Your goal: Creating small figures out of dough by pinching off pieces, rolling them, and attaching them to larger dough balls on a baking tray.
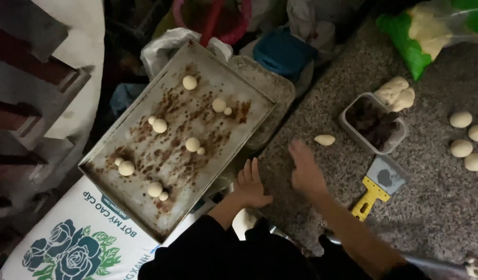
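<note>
My left hand [251, 184] rests flat with fingers apart on the edge of the speckled stone counter [436, 202], close to the corner of a stained metal baking tray [145, 205]. My right hand [305, 171] hovers over the counter, fingers loosely spread and holding nothing; it looks slightly blurred. A small oval piece of dough [324, 139] lies just beyond its fingertips. Several dough balls, each paired with a smaller ball [192, 144], sit spaced out on the tray.
A plastic tub of dark filling [373, 124] stands by a lump of dough [397, 93]. A yellow-handled scraper [376, 189] lies on the counter. Several dough balls [461, 148] sit at the right. A flour sack [73, 243] lies under the tray; bags crowd the back.
</note>
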